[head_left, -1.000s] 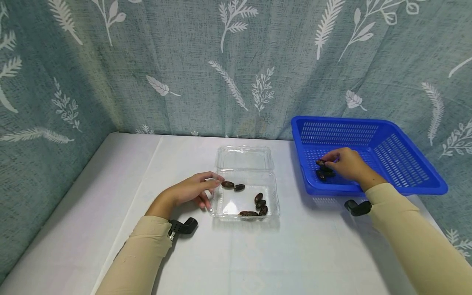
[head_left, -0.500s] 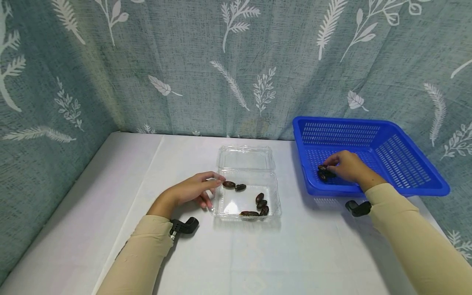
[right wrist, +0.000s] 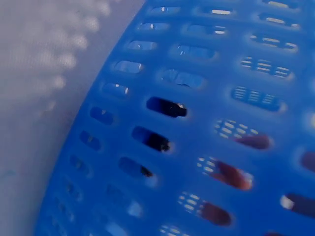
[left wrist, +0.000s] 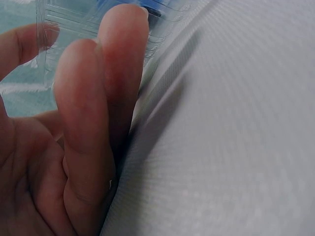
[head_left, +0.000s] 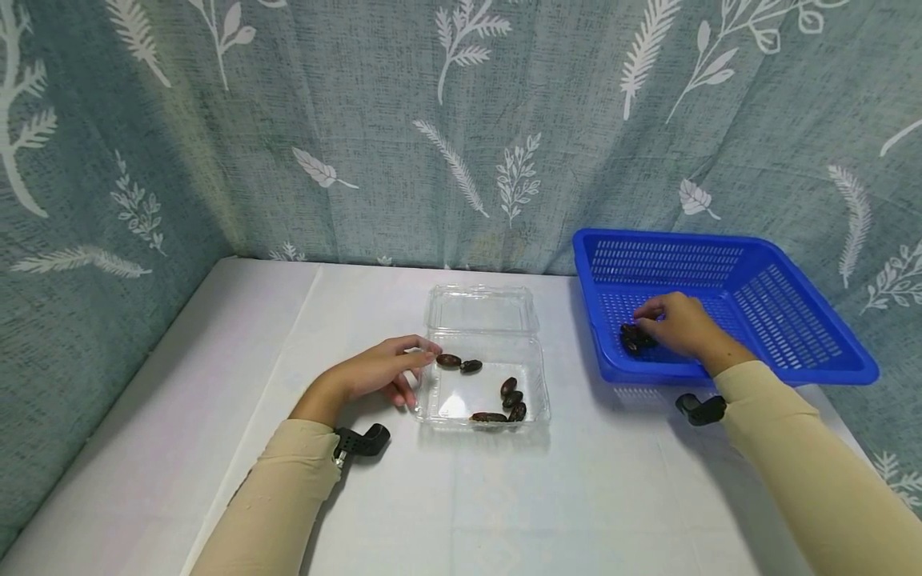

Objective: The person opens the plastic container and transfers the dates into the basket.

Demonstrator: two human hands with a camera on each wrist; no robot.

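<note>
Head view shows the left hand at the left side of a clear plastic box, its fingers loosely bent and spread a little, with the index finger and thumb touching the box's left rim. Left wrist view has two fingers close together outside the plastic wall, just above the cloth, while another fingertip shows through the plastic. The right hand is down inside a blue basket, palm lowered, with thumb and index finger bent close together right beside some dark dates – whether a date is pinched between them I cannot tell.

The left forearm, in a beige sleeve, comes in from the near left and slants towards the box. The right forearm, in a matching sleeve, comes from the near right and passes over the basket's near rim. A black wrist mount sits at each cuff.

The box stands open near the middle of the table, its lid laid back to the far side. It holds six dates – two in the far left part, four grouped towards the near right corner. The basket is at the far right; its dates lie in a small cluster in the near left part. In the right wrist view, brown shapes show, blurred, through the slots of the blue wall.
</note>
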